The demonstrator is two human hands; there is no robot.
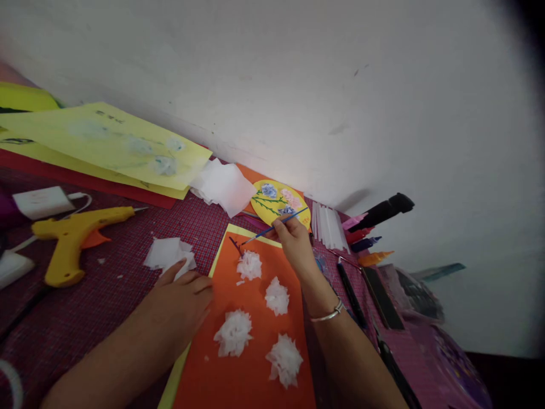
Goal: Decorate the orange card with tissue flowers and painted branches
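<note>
Right hand: pinching paintbrush, orange sheet's 1 o'clock, prolly for control
Left hand: lying open at 10, maybe steadying it

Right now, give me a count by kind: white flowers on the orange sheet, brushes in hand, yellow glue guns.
White paper flowers on the orange sheet: 4
Blue paintbrush in the right hand: 1
Yellow glue gun: 1
Total: 6
</note>
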